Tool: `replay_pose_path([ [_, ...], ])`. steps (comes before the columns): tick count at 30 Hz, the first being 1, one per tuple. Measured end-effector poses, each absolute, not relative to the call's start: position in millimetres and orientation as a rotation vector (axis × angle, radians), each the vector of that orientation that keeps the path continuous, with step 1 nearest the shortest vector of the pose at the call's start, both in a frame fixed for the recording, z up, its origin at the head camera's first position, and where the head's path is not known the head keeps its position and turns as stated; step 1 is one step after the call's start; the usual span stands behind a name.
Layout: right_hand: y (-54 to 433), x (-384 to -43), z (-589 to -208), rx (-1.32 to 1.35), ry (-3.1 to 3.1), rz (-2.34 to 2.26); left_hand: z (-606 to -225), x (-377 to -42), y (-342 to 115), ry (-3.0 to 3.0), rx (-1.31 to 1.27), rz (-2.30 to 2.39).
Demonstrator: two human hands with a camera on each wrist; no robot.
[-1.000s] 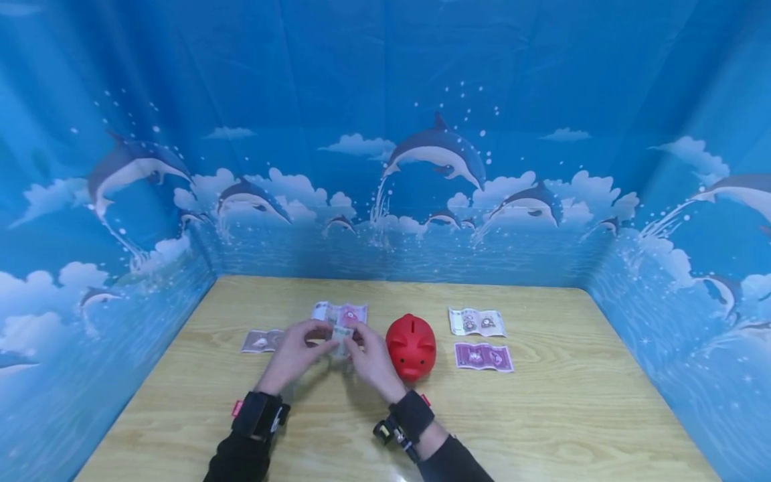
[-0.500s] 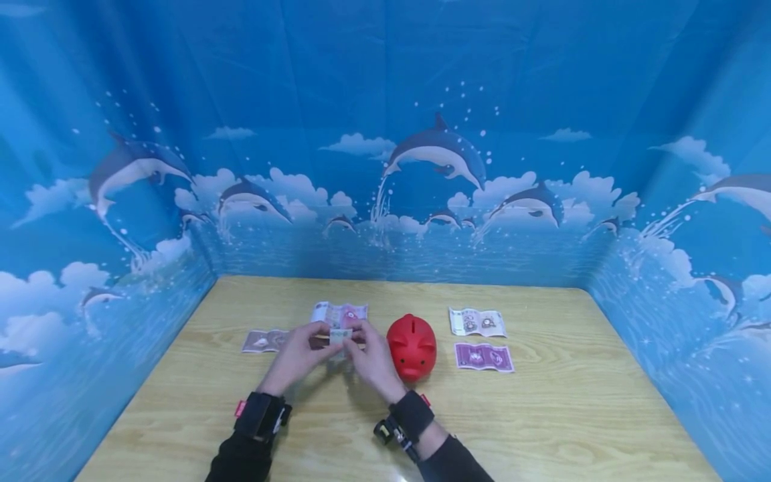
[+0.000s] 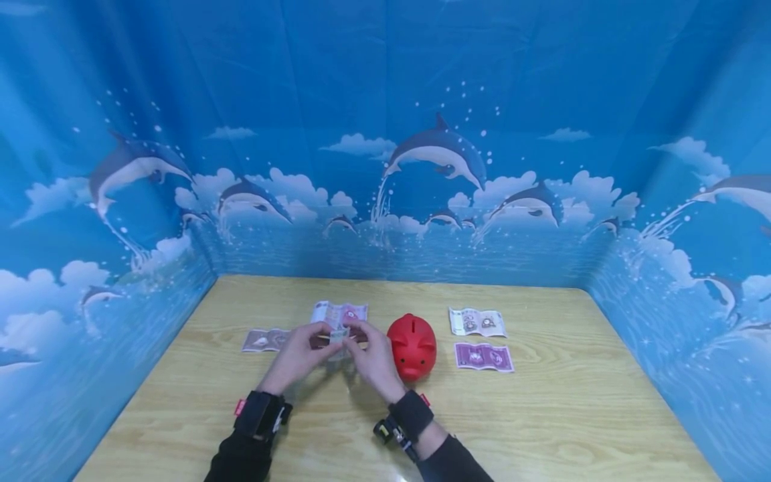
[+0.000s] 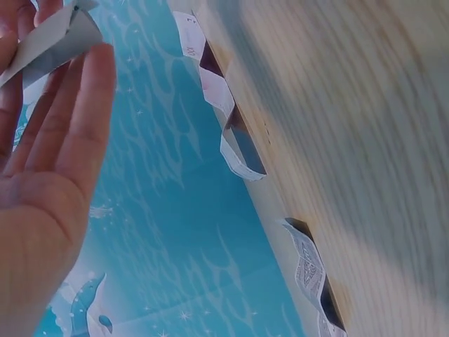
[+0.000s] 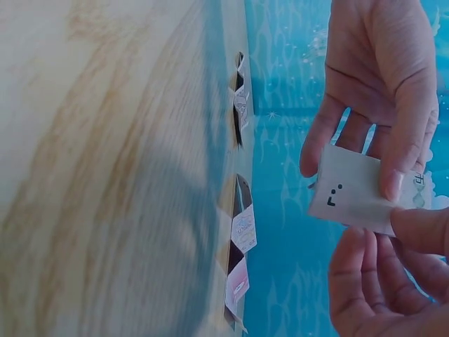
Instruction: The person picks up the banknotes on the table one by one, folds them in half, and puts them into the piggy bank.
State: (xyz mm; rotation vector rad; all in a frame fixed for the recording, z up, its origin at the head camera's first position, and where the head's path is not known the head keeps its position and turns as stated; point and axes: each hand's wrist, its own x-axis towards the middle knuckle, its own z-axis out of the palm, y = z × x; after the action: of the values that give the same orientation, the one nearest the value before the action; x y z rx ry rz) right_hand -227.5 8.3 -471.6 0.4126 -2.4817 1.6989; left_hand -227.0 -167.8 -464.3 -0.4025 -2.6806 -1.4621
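Observation:
In the head view, a folded pale-green banknote point(image 3: 340, 337) is held up in front of me, left of a red piggy bank point(image 3: 412, 348). My left hand point(image 3: 302, 353) pinches the banknote's left side, and my right hand point(image 3: 371, 355) pinches its right side. From the right wrist view, the folded banknote point(image 5: 354, 188) shows dark marks on one face, the left hand point(image 5: 379, 77) above it and the right hand point(image 5: 382, 284) below. Its folded layers and edge show in the left wrist view, by the left hand's fingers point(image 4: 88, 105). A slot tops the piggy bank.
A pinkish banknote point(image 3: 351, 312) lies behind my hands, and a greyish banknote point(image 3: 255, 340) lies to their left. Right of the piggy bank lie a white banknote point(image 3: 477, 322) and a purple banknote point(image 3: 484, 357). A blue dolphin-print curtain point(image 3: 385, 167) surrounds the wooden table point(image 3: 542, 415).
Between both hands, the banknote has become shorter, from hanging down longer to a small folded piece. The hands have barely moved. The other notes and the piggy bank stay put.

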Motion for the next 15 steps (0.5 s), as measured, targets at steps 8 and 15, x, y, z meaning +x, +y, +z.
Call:
replay_pose_path([
  [8, 7.2, -228.2, -471.6, 0.458, -2.484, 1.715, -463.5, -226.9, -169.2, -2.686, -0.424, -1.491],
  [15, 6.7, -228.2, -470.9, 0.501, -2.502, 1.735, -463.7, -226.5, -171.3, -2.685, -0.445, -1.518],
])
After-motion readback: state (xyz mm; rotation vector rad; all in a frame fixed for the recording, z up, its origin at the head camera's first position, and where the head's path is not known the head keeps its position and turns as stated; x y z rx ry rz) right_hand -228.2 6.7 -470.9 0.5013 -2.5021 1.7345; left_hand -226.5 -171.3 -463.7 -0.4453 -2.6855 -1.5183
